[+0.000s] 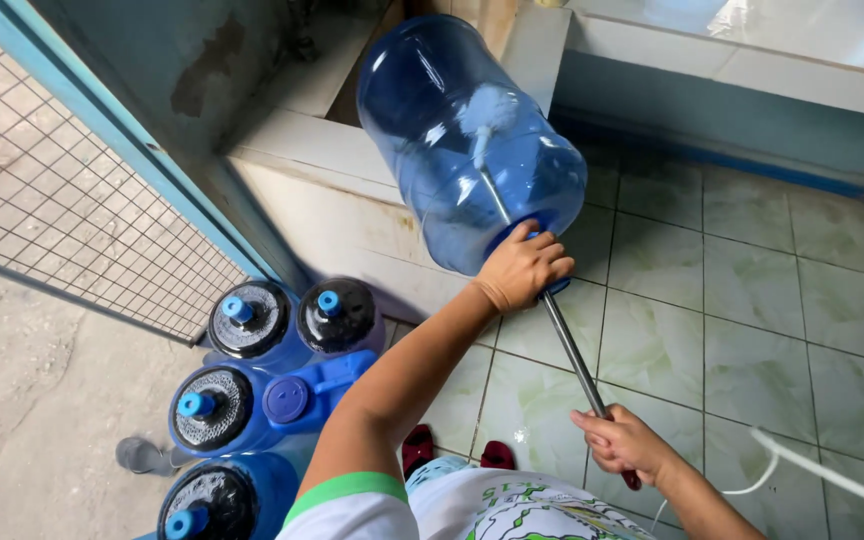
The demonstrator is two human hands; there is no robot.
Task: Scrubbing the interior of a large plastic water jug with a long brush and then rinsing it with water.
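The jug [472,140] lies tilted, its base resting on the ledge [322,150], its neck held up over the floor [752,330]; the left hand [522,268] has its fingers clenched about the neck; the right hand [624,442] grips the rod [567,345] near its lower end, and the brush head [485,110] sits inside the jug. Risks: a wet neck may slip from one hand, dropping the jug onto the tiles or the capped jugs [252,380] beside; hard strokes may knock the base off the ledge; a skewed rod may jam in the neck.
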